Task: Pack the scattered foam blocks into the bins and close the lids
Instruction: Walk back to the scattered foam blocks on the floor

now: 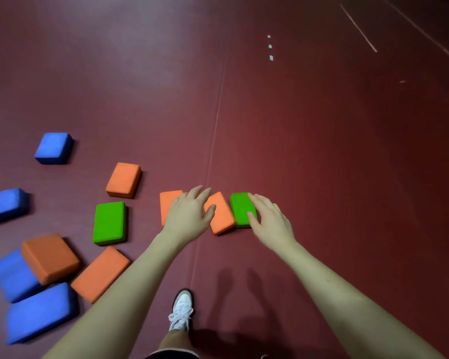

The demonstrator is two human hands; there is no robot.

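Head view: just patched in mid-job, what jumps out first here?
Both hands reach down at centre: the left hand over two orange blocks, the right hand touching a green block beside them. More blue, orange and green blocks lie scattered on the dark red floor to the left. No bins show.

My left hand (189,213) spreads over two orange blocks (222,213) at twelve o'clock, my right hand (268,220) touches a green block (240,207) beside them, more blocks (109,222) lying toward nine.
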